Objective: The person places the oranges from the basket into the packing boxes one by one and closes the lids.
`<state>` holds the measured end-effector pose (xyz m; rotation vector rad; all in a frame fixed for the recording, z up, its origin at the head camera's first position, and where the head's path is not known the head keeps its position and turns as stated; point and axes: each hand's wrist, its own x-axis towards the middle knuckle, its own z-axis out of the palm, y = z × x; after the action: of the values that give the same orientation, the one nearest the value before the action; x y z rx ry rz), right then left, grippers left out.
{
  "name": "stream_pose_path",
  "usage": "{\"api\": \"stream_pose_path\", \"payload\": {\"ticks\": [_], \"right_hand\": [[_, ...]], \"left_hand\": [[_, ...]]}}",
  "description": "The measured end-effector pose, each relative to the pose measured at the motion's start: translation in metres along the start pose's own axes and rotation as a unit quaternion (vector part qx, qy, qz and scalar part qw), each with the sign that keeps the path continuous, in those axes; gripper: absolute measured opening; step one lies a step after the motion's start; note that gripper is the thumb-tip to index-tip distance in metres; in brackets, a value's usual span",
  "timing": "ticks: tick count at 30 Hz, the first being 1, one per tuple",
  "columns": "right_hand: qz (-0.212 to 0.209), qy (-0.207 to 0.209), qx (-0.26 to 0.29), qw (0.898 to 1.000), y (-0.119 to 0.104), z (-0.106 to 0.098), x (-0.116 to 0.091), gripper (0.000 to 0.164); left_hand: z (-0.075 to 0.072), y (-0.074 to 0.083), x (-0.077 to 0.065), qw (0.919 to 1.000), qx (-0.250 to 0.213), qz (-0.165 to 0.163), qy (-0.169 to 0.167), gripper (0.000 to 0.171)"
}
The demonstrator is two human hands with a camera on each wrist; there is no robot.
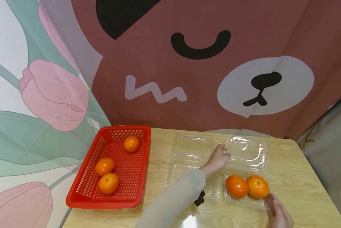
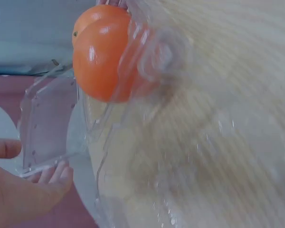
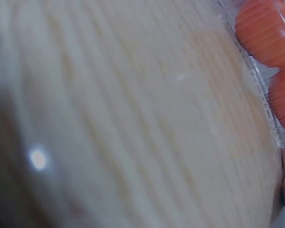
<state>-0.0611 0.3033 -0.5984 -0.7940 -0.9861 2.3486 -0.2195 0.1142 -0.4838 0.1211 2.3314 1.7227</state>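
Observation:
Two oranges (image 1: 237, 186) sit side by side in the base of a clear plastic clamshell box (image 1: 244, 202) on the right of the table. Its hinged lid (image 1: 245, 152) stands raised at the back. My left hand (image 1: 219, 157) is at the lid's left edge; in the left wrist view its fingers (image 2: 52, 175) touch the lid's edge, with the thumb spread apart from them. At the base's right front corner, my right hand (image 1: 279, 211) rests its fingers against the wall, beside the right orange (image 1: 257, 186). Only a sliver of that hand shows in the right wrist view.
A second clear clamshell box (image 1: 191, 145) lies unfolded left of the first, partly behind my left forearm. Farther left is a red plastic basket (image 1: 144, 177) holding three oranges (image 1: 109, 183). Printed curtains (image 1: 159, 114) hang behind the wooden table (image 1: 295, 177).

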Motion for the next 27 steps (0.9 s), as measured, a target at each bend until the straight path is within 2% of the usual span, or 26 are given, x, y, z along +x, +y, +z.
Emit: {"api": "stream_pose_path", "payload": {"ticks": [3, 7, 12, 15, 19, 21, 25, 27], "right_hand": [[0.001, 0.008, 0.002, 1.0, -0.002, 0.003, -0.002, 0.018], [0.006, 0.013, -0.001, 1.0, -0.004, 0.006, -0.004, 0.018], [0.008, 0.019, 0.006, 1.0, -0.005, 0.008, -0.005, 0.019], [-0.002, 0.015, 0.012, 1.0, -0.007, 0.007, -0.006, 0.02], [-0.015, 0.006, 0.02, 1.0, -0.006, 0.002, -0.003, 0.022], [-0.018, -0.011, 0.048, 0.999, -0.005, 0.0, -0.004, 0.022], [-0.019, -0.052, 0.106, 0.993, -0.005, 0.001, -0.008, 0.023], [-0.014, -0.06, 0.121, 0.991, -0.006, 0.003, -0.011, 0.024]], "left_hand": [[-0.006, -0.002, -0.002, 0.9984, 0.036, 0.028, -0.035, 0.047], [-0.015, -0.005, -0.007, 0.9899, 0.099, 0.074, -0.07, 0.045], [-0.023, -0.007, -0.016, 0.9745, 0.167, 0.121, -0.089, 0.044], [-0.024, -0.005, -0.021, 0.9623, 0.204, 0.153, -0.096, 0.044], [-0.026, -0.004, -0.026, 0.9382, 0.26, 0.202, -0.105, 0.041], [-0.028, -0.004, -0.03, 0.9242, 0.284, 0.229, -0.113, 0.043], [-0.033, -0.006, -0.041, 0.8915, 0.335, 0.27, -0.142, 0.049], [-0.035, -0.008, -0.047, 0.8726, 0.361, 0.289, -0.158, 0.049]]}}
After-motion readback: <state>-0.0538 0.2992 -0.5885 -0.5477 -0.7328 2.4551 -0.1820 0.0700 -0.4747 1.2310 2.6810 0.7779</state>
